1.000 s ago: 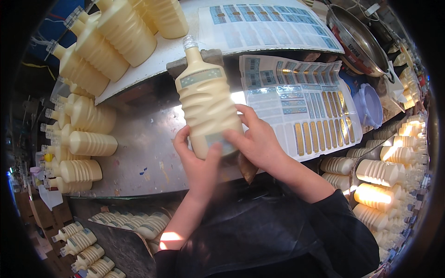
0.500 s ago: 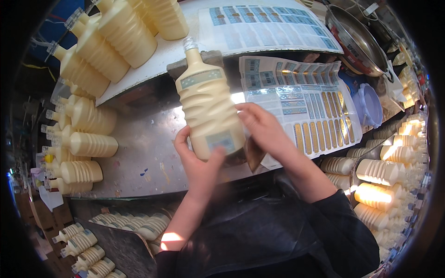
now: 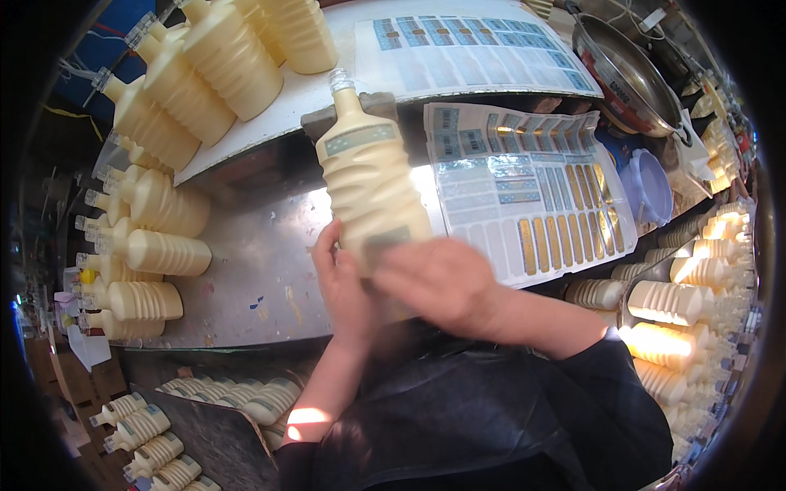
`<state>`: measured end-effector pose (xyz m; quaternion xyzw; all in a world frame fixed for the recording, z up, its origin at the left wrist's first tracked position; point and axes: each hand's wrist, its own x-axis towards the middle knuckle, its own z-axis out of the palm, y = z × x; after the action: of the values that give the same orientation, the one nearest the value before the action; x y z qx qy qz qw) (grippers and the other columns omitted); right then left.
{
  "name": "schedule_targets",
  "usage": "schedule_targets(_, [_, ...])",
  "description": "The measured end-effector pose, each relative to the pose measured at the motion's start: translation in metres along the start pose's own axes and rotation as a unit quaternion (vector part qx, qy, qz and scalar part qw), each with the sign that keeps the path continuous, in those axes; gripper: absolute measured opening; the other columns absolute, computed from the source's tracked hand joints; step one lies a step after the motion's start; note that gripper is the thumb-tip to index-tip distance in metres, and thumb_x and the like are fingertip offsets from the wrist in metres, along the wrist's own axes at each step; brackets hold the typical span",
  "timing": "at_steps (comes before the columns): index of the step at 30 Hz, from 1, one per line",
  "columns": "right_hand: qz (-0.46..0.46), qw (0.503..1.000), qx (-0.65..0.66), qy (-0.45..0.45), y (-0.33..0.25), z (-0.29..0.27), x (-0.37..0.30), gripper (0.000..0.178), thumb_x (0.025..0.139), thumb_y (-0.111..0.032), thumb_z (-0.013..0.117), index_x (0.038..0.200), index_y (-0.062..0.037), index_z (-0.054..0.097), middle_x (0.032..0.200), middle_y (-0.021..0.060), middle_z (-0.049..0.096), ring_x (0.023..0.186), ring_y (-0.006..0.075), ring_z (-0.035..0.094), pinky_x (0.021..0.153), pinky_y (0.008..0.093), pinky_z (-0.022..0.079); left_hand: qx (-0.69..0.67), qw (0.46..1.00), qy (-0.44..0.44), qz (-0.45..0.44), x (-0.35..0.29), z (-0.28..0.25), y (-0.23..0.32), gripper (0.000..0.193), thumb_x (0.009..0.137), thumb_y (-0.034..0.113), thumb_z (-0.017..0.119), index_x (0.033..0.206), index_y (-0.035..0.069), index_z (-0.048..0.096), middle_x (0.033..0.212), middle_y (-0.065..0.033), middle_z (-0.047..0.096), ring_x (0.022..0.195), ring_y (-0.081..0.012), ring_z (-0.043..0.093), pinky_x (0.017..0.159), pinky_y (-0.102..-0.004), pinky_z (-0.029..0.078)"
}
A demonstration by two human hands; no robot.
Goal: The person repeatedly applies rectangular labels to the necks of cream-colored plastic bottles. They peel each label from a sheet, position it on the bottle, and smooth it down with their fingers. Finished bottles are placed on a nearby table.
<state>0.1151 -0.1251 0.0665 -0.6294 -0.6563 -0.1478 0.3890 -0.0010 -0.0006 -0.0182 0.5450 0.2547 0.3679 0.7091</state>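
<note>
A cream plastic bottle (image 3: 372, 188) with wavy ridges and a clear cap lies tilted in front of me, its neck pointing away. My left hand (image 3: 344, 295) grips its lower left side, thumb toward the front. Across the base reaches my right hand (image 3: 446, 286), blurred, its fingers stretched out flat over a small blue-grey label (image 3: 385, 240) that they partly cover. A longer label strip (image 3: 360, 139) sits on the bottle's shoulder. To the right lies a sheet of blue and gold stickers (image 3: 532, 196).
Cream bottles stand on a raised white shelf (image 3: 360, 49) at far left, beside another sticker sheet (image 3: 475, 49). More bottles (image 3: 168, 252) lie along the metal table's (image 3: 246, 286) left end. At right are a pan (image 3: 630, 74), a lilac basin (image 3: 648, 188) and rows of bottles (image 3: 667, 303).
My right hand has left the bottle's right side and swung left across its base, over the lower label. My left thumb has drawn back from that label; the bottle stays nearly in place.
</note>
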Motion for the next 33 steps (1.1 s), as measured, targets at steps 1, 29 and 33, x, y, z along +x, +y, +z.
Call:
schedule_targets(1, [-0.048,0.999,0.004,-0.009,-0.006,0.01,-0.007,0.024,0.08,-0.012,0.068,0.103,-0.0044,0.068,0.099,0.0085,0.067,0.09,0.0253,0.068,0.074,0.0364,0.054,-0.065,0.998,-0.02,-0.004,-0.001,0.003,0.007,0.046,0.114,0.028,0.035,0.153,0.004,0.037,0.138,-0.0123,0.053,0.127,-0.0198,0.052,0.11,-0.0357,0.041])
schedule_targets(29, [0.006,0.989,-0.087,-0.121,-0.034,0.013,0.008,0.035,0.077,-0.009,0.065,0.11,0.0014,0.067,0.103,0.0121,0.067,0.089,0.0226,0.067,0.075,0.0319,0.052,-0.033,0.997,0.013,-0.063,0.014,-0.011,0.013,0.03,0.107,0.008,0.048,0.135,0.001,0.057,0.122,-0.0076,0.061,0.111,-0.0141,0.058,0.099,-0.0304,0.048])
schedule_targets(33, [0.061,0.993,-0.036,-0.089,-0.033,0.011,0.008,0.028,0.081,-0.008,0.067,0.109,-0.0034,0.069,0.085,0.0071,0.066,0.071,0.0215,0.065,0.062,0.034,0.051,-0.072,0.995,0.006,-0.075,0.016,-0.013,0.017,0.03,0.108,0.014,0.049,0.133,0.001,0.058,0.121,-0.0071,0.06,0.113,-0.0164,0.057,0.103,-0.0334,0.045])
